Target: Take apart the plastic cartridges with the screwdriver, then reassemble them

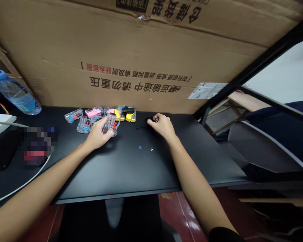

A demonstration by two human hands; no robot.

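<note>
My left hand (99,134) is closed on a clear plastic gadget (110,121) with red and blue parts inside and a clear loop on its right side. It is held tilted, a little above the black desk. Farther right, my right hand (163,126) has thumb and fingers pinched together over a small cluster of black rings (148,119). What is between those fingertips is too small to make out. A few loose black rings (138,127) lie just left of that hand. Behind my left hand are several similar clear gadgets, some with pink (94,112), yellow (130,116) or black (126,109) parts.
A small blue disc (140,147) and a white disc (152,150) lie mid-desk (111,178). A cardboard sheet (141,47) stands along the back. At left are a water bottle (17,92), a white power strip (1,124) and a cable. A black metal frame (242,74) rises at right.
</note>
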